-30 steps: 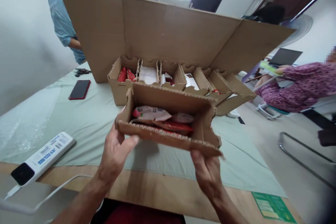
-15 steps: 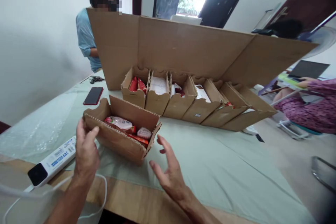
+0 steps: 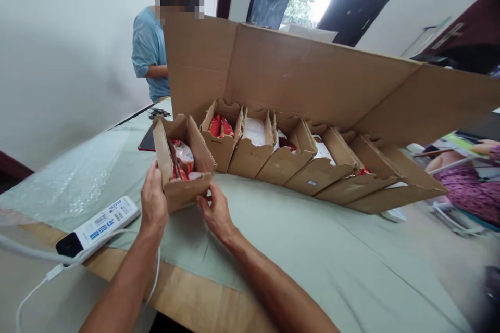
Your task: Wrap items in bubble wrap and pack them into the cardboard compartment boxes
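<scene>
Between my two hands is a narrow open-topped cardboard box [image 3: 186, 193] with red-and-white packets [image 3: 183, 158] inside. My left hand [image 3: 153, 200] presses along the box's left side, its fingers partly hidden. At the near right corner, my right hand [image 3: 216, 213] grips the box low down, thumb and fingers closed on the cardboard. Just beyond stands a row of similar cardboard boxes [image 3: 244, 160], side by side before a tall cardboard panel [image 3: 312, 67]. Red packets [image 3: 221, 126] lie in the leftmost one, and a white bubble-wrapped item [image 3: 254, 131] in the one beside it.
A white power bank-like device [image 3: 105, 223] with a cable lies left on the green cloth [image 3: 281, 229], near bubble wrap [image 3: 78, 177]. A dark phone [image 3: 147, 140] is behind the held box. One person [image 3: 150, 47] stands at the back; another sits right, in purple clothing [image 3: 474, 182].
The box has turned so its short end faces me. My right hand has closed on its near right corner, where before it was open and apart. The view has shifted left.
</scene>
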The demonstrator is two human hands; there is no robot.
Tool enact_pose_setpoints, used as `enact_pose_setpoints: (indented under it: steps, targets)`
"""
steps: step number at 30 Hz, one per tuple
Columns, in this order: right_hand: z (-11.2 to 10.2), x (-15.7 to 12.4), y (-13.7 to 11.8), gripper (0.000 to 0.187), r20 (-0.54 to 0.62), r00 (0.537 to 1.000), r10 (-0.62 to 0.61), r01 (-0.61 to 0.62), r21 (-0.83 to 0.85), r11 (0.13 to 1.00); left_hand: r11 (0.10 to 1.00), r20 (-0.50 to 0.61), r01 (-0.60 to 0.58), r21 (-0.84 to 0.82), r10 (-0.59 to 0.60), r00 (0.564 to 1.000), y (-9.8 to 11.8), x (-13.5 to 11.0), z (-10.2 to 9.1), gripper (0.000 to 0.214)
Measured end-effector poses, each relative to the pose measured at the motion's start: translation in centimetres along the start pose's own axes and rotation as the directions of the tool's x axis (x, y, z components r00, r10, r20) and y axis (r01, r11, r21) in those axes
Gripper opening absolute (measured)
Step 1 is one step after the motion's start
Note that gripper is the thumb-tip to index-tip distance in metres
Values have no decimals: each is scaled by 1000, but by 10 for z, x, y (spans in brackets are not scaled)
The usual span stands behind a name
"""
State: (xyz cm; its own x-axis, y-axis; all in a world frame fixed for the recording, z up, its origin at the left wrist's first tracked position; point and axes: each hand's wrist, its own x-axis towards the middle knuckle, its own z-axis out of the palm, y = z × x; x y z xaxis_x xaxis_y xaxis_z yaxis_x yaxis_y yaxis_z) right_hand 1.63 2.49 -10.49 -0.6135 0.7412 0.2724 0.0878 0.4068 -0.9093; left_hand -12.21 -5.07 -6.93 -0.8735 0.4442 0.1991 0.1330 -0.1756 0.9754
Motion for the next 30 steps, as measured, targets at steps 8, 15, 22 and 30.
enact_pose_setpoints:
  steps: [8,15,22,30]
  targets:
    - [35,-4,44,78,60,998,-24,23,17,1000,999,-47,31,10,-31,998,2,-19,-7,65]
    - [29,-13,56,78,77,997,-6,7,-15,1000,983,-79,89,163,-77,994,-9,48,19,35]
    - [28,-13,49,76,49,998,40,-40,-8,999,968,-59,133,214,-123,991,-15,116,48,13]
    - [24,-13,41,67,59,997,51,-49,-24,998,983,30,78,164,-84,996,-20,121,51,26]
